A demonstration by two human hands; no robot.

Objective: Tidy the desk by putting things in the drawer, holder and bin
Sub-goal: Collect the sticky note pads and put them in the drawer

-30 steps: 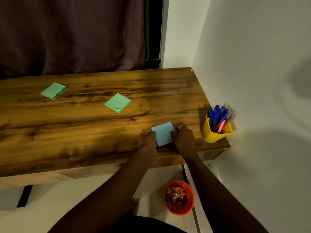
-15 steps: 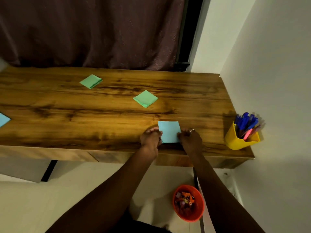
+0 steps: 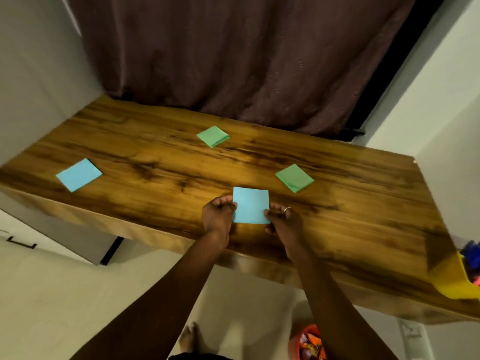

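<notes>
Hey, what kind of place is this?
Likely a home study corner: a wooden desk before a curtain, a yellow pen holder at its end, an orange bin on the floor.

Left hand (image 3: pixel 217 214) and right hand (image 3: pixel 284 221) pinch a blue note (image 3: pixel 251 205) over the wooden table (image 3: pixel 350 209) near two green notes (image 3: pixel 294 178).

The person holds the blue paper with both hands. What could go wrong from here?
1. The left hand and right hand pinch the blue paper only at its side edges, near the front edge of the desk; it may slip and drop to the floor.
2. The yellow holder stands at the desk's right front corner, so a swinging right arm might knock it off.
</notes>
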